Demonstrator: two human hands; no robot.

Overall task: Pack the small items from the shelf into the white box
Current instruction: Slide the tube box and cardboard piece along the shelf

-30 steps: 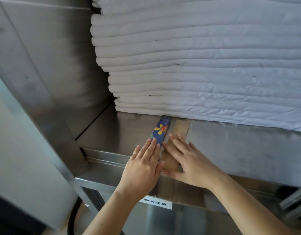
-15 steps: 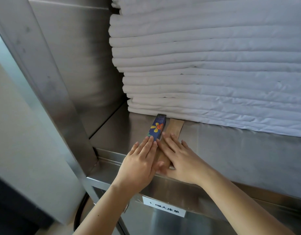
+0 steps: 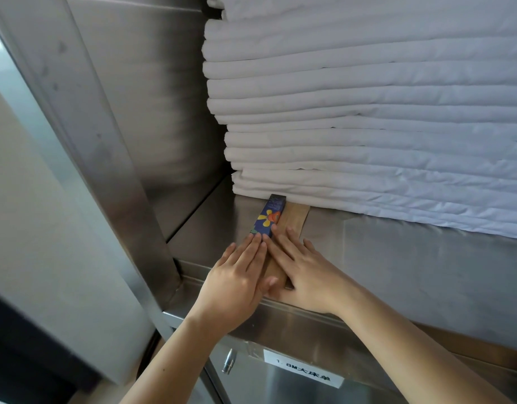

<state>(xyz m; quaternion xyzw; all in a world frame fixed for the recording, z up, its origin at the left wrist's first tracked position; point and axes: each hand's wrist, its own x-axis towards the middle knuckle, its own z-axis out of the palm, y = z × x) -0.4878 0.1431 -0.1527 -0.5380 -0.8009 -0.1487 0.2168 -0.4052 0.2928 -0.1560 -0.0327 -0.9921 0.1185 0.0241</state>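
Note:
A narrow dark blue box with a yellow and orange flower (image 3: 269, 216) lies on the steel shelf (image 3: 397, 258), its far end against the linen stack. Beside it on the right lies a long tan flat packet (image 3: 292, 221). My left hand (image 3: 236, 278) rests flat with fingertips on the near end of the blue box. My right hand (image 3: 303, 269) lies flat over the tan packet, fingers spread, thumb at the shelf's front lip. Neither hand is closed around an item. No white box is in view.
A tall stack of folded white sheets (image 3: 368, 118) fills the back of the shelf. A steel side wall (image 3: 152, 112) and upright post (image 3: 85, 135) stand at the left. A white label (image 3: 302, 372) and a small latch (image 3: 228, 360) are on the front below.
The view has shifted so the shelf sits further right and closer. Both hands stay flat on the two items, with the fingers slightly nearer the linen stack.

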